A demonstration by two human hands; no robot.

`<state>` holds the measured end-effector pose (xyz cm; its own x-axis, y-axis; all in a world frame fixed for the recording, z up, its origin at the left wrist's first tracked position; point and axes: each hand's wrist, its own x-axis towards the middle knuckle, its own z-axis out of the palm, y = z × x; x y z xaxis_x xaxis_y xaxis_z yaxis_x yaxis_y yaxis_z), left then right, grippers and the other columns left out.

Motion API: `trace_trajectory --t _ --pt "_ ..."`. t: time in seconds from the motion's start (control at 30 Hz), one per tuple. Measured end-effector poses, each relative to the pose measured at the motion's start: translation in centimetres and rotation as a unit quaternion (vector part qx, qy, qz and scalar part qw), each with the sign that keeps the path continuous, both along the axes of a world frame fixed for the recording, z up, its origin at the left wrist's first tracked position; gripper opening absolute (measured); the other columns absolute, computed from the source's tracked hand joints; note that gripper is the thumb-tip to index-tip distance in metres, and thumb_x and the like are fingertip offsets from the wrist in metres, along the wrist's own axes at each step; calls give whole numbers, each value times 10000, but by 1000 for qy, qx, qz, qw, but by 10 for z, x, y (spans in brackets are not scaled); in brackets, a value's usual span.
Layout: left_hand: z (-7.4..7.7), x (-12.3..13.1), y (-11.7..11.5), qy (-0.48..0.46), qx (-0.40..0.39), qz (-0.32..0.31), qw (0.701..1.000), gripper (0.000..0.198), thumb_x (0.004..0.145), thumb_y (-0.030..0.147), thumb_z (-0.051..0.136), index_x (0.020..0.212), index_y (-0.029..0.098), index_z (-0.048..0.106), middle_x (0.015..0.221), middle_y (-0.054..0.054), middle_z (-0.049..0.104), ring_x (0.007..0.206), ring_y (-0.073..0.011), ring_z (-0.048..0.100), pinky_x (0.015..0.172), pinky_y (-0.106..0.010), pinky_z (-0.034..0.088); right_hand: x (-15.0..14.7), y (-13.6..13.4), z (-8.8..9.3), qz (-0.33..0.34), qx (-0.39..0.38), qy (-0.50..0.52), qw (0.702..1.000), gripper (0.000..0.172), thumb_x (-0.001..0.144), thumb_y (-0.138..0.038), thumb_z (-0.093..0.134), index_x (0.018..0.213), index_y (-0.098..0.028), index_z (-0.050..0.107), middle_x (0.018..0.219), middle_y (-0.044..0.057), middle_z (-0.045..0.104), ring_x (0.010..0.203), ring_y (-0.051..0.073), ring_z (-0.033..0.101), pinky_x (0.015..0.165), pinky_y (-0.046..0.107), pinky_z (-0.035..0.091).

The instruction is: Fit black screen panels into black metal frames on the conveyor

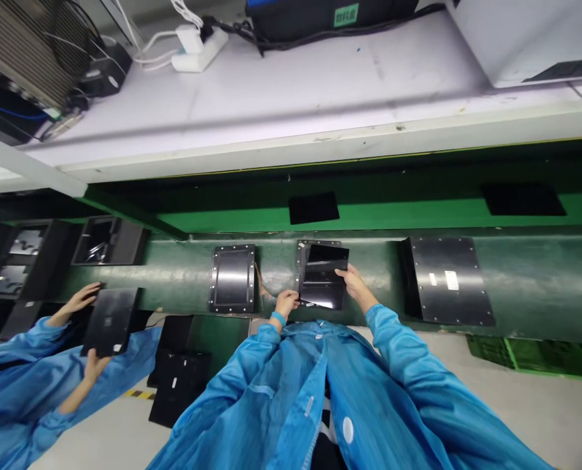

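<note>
Both arms, sleeved in blue, are stretched forward. The left hand (pixel 286 303) is curled closed; the right hand (pixel 350 281) is raised slightly higher, fingers gripping.

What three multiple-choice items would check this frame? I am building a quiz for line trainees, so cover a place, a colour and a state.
1. Where does the framed panel lie?
A. On the green belt, to the left of the held panel
B. On the white shelf
C. On the floor

2. What colour are the person's sleeves?
A. White
B. Blue
C. Yellow

3. How is the dark glossy panel held?
A. In the left hand alone
B. Lying free on the belt
C. Between both hands

Answers:
1 A, it rests on the green belt beside the held one.
2 B, both coat sleeves are bright blue.
3 C, the left hand grips its lower left corner and the right hand its right edge.
</note>
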<state>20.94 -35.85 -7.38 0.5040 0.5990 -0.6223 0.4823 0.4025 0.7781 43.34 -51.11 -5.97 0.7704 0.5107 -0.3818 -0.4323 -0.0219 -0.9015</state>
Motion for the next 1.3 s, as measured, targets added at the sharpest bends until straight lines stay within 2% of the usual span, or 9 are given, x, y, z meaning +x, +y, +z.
trace_trajectory --t 0.13,0.33,0.47,0.57,0.67,0.73,0.83,1.0,1.3 --pt "-6 1 4 12 77 -8 997 215 753 258 870 827 171 689 738 -2 650 736 -148 646 787 -286 521 4 15 -13 21 -13 -22 999 567 551 -476 847 1003 -197 651 903 31 757 848 213 652 885 359 500" --pt "-11 6 10 88 260 -153 949 180 802 226 867 905 171 731 806 -7 692 829 -154 652 844 -275 483 6 30 -21 57 -62 -52 995 479 687 -428 759 1096 -196 665 964 41 768 915 242 689 905 382 535" --pt "-14 7 13 116 278 -175 937 192 815 250 871 919 175 728 823 -1 710 824 -149 664 799 -254 468 5 44 -17 52 -194 -97 975 431 776 -309 699 1186 -181 661 1059 83 773 1009 257 712 924 368 558" --pt "-14 6 18 138 293 -186 928 194 831 285 868 889 179 717 837 -9 726 837 -157 673 788 -256 458 5 45 -8 43 -307 -159 937 499 791 -287 743 1266 -165 645 1231 159 730 1176 309 677 1037 416 521" --pt "-12 7 21 161 301 -198 919 209 853 317 857 919 178 716 869 -29 746 874 -173 688 804 -266 453 1 27 -3 67 -417 -268 866 591 842 -371 767 1369 -154 610 1386 210 648 1302 342 622 1101 429 479" --pt "-9 8 23 174 305 -209 913 245 858 341 857 971 175 717 889 -41 757 904 -185 699 808 -273 448 -7 6 -6 87 -473 -284 829 604 884 -461 744 1389 -163 598 1378 201 655 1277 335 645 1050 411 504" --pt "-4 10 22 190 319 -239 897 307 853 387 863 1017 178 709 892 -44 762 920 -199 706 790 -276 437 -27 -28 -19 163 -513 -240 808 548 865 -552 768 1269 -203 649 1203 143 740 1120 314 717 897 371 530" --pt "-1 10 14 205 328 -298 873 332 822 380 889 1011 199 684 883 -21 763 894 -189 708 764 -264 422 -56 -61 -40 185 -495 -230 817 454 836 -538 813 1126 -224 660 1020 77 779 977 273 739 756 317 466" --pt "1 12 3 253 321 -332 850 412 774 497 902 949 221 650 916 -37 761 903 -217 712 741 -275 416 -62 -80 -45 153 -453 -225 849 309 830 -435 839 960 -227 652 952 42 771 859 215 710 688 282 401"
